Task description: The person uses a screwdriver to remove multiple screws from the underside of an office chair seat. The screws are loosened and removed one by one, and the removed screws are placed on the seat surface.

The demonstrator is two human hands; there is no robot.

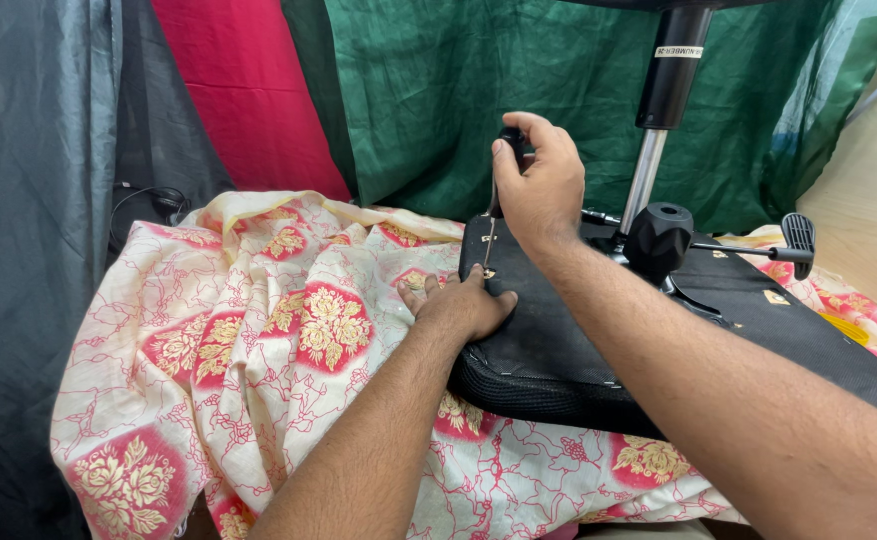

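Gripping a screwdriver (495, 205) upright in right hand (539, 190), tip on upturned chair seat (559, 340); left hand (464, 305) pressing flat, grip empty.

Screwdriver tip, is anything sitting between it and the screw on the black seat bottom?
Nothing visible. The right hand holds the screwdriver upright on the screw; the left hand rests beside it.
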